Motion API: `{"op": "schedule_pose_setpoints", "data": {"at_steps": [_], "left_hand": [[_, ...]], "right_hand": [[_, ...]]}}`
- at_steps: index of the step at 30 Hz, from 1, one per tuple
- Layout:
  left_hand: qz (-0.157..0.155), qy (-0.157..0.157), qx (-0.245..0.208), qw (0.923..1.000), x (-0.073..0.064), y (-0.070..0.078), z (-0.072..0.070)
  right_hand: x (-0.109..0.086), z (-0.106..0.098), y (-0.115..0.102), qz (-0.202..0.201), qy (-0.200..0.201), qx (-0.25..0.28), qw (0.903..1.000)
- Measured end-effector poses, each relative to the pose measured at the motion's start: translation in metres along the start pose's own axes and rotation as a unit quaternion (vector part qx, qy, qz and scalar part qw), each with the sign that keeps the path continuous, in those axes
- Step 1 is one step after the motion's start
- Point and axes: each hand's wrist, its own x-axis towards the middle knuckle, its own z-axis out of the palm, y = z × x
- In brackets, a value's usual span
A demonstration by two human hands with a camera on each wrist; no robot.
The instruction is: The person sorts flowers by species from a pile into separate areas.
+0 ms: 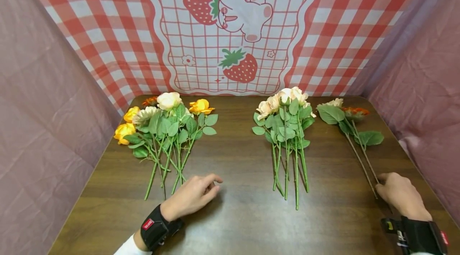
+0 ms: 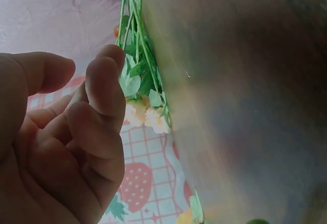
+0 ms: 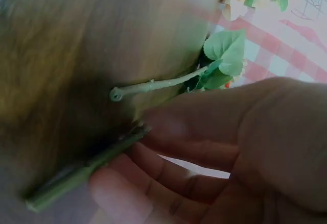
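At the table's right side, my right hand (image 1: 402, 195) has its thumb and fingers at the lower stem of an orange flower (image 1: 355, 112). In the right wrist view the thumb and fingertips pinch that green stem (image 3: 76, 180), and its cut end sticks out past them. A cream flower (image 1: 336, 103) lies alongside, its separate stem end (image 3: 116, 94) just beyond the thumb. My left hand (image 1: 195, 193) is over the table, fingers loosely bent and holding nothing, near the stems of a mixed bunch (image 1: 172, 125) of yellow, white and orange flowers.
Between the hands lies a bunch of pale peach roses (image 1: 285, 99), stems toward me. All the flowers lie on the brown wooden table (image 1: 237, 159). A red checked cloth (image 1: 115, 19) hangs behind it, with pink curtains (image 1: 39, 99) at both sides.
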Motion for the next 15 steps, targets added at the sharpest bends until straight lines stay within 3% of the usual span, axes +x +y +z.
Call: {"op": "schedule_pose_setpoints", "data": {"at_steps": [9,15], "left_hand": [[0.002,-0.002,0.001,1.0,0.0,0.001,-0.001],[-0.001,-0.004,0.004,1.0,0.0,0.0,0.0]], "right_hand": [[0.0,0.004,-0.013,-0.01,0.009,0.021,0.9997],[0.0,0.017,-0.021,-0.028,0.07,0.014,0.9971]]}}
